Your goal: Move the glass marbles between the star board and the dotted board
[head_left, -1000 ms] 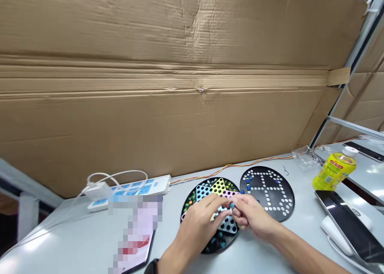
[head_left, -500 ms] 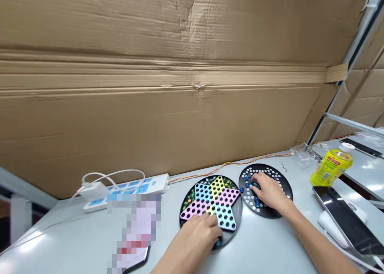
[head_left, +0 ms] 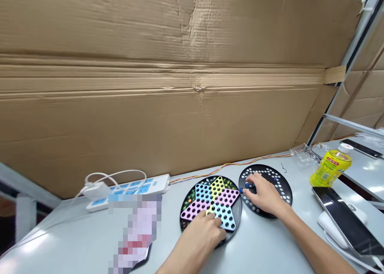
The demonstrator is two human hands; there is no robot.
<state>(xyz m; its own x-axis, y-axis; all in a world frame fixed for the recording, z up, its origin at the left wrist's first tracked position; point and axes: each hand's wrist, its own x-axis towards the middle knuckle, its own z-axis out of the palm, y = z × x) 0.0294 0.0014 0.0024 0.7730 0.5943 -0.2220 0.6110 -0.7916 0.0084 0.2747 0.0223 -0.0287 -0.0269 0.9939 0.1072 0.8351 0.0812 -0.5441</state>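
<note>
A Chinese checkers board (head_left: 225,216), round and black with a pink, blue and yellow star, lies flat on the table. My left hand (head_left: 204,232) rests over its near part, fingers curled down; whatever lies beneath them is hidden. To the right is a round black tray (head_left: 286,186) with white dots. Over it, my right hand (head_left: 265,194) has thumb and forefinger apart. A blue marble (head_left: 241,191) sits at the tray's left edge beside the thumb tip, and another blue marble (head_left: 247,185) lies between thumb and forefinger. Green and yellow marbles (head_left: 192,198) fill the board's far-left rim.
Behind stands a cardboard wall (head_left: 162,130). A power strip (head_left: 159,185) with white cables and a partly blurred phone (head_left: 144,260) are on the left. At right are a yellow bottle (head_left: 331,168), a dark phone (head_left: 345,218) on a white charger (head_left: 327,226), and clear plastic (head_left: 303,156).
My right hand has shifted left, its thumb now by the marble at the tray's edge. Blue marbles near its palm no longer show. My left hand has moved slightly right, covering a dark marble.
</note>
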